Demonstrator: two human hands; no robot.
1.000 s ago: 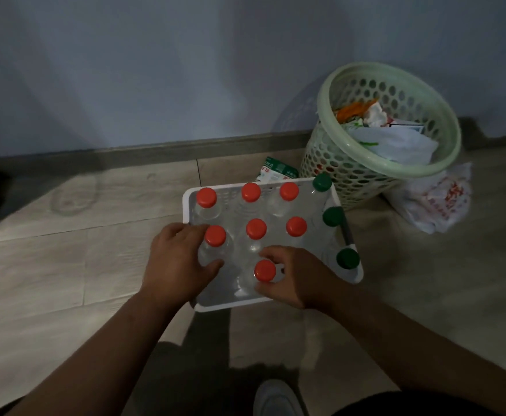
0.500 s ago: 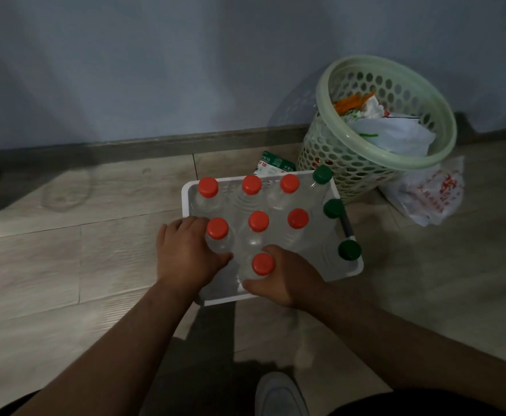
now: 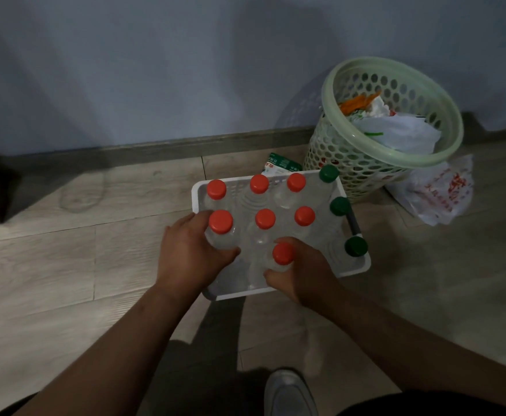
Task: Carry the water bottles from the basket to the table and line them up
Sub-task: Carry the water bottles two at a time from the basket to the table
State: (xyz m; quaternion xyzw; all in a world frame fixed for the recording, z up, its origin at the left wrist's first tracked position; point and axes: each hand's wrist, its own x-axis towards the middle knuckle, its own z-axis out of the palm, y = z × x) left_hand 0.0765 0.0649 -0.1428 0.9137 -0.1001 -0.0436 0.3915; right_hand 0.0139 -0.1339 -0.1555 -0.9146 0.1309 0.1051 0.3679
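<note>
A white basket [image 3: 362, 265] stands on the wooden floor, filled with several clear water bottles, most with red caps and three with green caps [image 3: 339, 206] along its right side. My left hand [image 3: 190, 253] grips the neck of a red-capped bottle [image 3: 221, 228] in the middle row at the left. My right hand [image 3: 301, 273] curls round another red-capped bottle [image 3: 282, 256] in the near row. No table is in view.
A green perforated waste bin [image 3: 344, 163] full of rubbish stands behind the basket on the right, with a white plastic bag [image 3: 434, 196] beside it. A green and white packet [image 3: 280, 166] lies behind the basket. My shoe [image 3: 289, 393] is near the bottom edge.
Both hands closed more tightly round their two bottles, which sit slightly higher in the basket. The view moved a little closer.
</note>
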